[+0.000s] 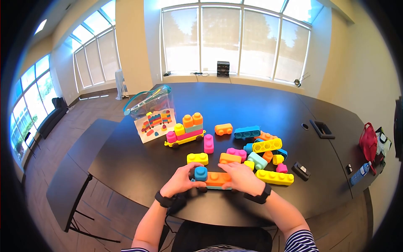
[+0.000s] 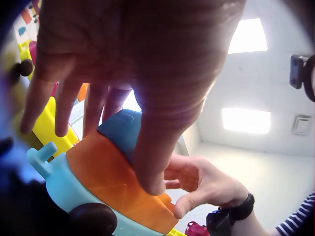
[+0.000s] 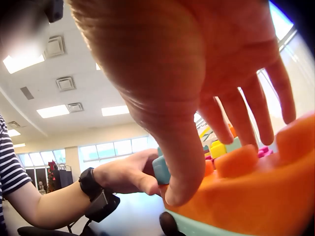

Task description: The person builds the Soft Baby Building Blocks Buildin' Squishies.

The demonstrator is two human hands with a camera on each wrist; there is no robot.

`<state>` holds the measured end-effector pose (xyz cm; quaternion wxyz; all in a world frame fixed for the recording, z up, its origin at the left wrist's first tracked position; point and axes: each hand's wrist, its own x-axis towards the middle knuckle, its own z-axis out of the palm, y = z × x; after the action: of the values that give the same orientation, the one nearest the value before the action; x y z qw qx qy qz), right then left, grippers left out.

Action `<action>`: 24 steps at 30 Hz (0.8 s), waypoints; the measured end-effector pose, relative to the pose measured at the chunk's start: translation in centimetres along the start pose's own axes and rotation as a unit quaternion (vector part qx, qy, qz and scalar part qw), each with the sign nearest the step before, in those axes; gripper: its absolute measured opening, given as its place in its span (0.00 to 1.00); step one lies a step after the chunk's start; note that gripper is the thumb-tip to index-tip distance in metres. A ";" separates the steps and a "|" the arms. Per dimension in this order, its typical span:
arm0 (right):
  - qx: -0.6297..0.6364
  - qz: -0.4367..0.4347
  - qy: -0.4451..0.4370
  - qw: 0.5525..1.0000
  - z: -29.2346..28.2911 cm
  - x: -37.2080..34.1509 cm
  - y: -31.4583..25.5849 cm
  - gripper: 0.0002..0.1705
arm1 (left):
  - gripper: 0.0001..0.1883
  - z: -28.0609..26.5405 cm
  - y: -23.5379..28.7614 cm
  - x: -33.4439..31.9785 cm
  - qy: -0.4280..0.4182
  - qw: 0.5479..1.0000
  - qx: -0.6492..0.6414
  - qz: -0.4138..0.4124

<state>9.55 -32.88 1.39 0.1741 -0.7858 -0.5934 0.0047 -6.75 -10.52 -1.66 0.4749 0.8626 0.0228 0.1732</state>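
Note:
A light-blue wheeled base (image 2: 56, 179) with dark wheels stands at the table's near side. On it sits a long orange block (image 1: 215, 179), with a blue block (image 1: 200, 173) on top at its left end. My left hand (image 1: 181, 179) pinches the blue block, thumb on the near side and fingers behind. My right hand (image 1: 243, 178) holds the orange block's right part, its thumb (image 3: 182, 182) against the near face and its fingers over the far side. Just beyond the hands lies a yellow block (image 1: 197, 158).
A built block train car (image 1: 184, 132) on a yellow base stands farther back, by a picture card (image 1: 154, 124) and a clear bag (image 1: 161, 101). Loose blocks, including a long yellow one (image 1: 275, 177), lie to the right, near a black device (image 1: 301, 171). A water bottle (image 1: 361, 173) stands far right.

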 end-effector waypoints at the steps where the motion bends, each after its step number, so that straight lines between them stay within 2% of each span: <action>1: 0.010 0.015 -0.019 1.000 0.0 -0.4 0.6 0.45 | 0.31 0.0 0.0 0.1 -0.001 1.000 -0.021 -0.004; 3: 0.030 0.047 -0.056 0.997 0.4 -0.9 1.8 0.43 | 0.30 0.0 0.2 0.1 -0.010 0.999 -0.039 -0.015; 4: 0.051 0.035 -0.055 0.997 0.6 -1.1 2.1 0.39 | 0.29 -0.1 0.5 0.2 -0.018 0.999 -0.035 -0.021; 10: 0.070 0.001 -0.030 0.997 1.1 -0.9 2.9 0.35 | 0.28 -0.6 0.8 0.3 -0.040 0.999 -0.002 -0.024; 13: 0.069 0.016 -0.053 0.996 0.7 -0.7 2.5 0.35 | 0.27 -0.7 0.5 0.2 -0.038 0.999 -0.003 -0.022; 16: 0.085 -0.014 -0.016 0.996 1.6 -0.8 3.0 0.35 | 0.27 -0.9 0.8 0.0 -0.041 0.999 -0.007 -0.030; 24: 0.098 0.008 -0.054 0.994 0.9 -0.9 2.2 0.37 | 0.27 -1.3 1.3 -0.3 -0.050 0.998 -0.018 -0.042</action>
<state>11.16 -33.95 -0.29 0.2183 -0.7684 -0.5920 0.1064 -7.62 -10.29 -0.01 0.4978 0.8597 0.0316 0.1100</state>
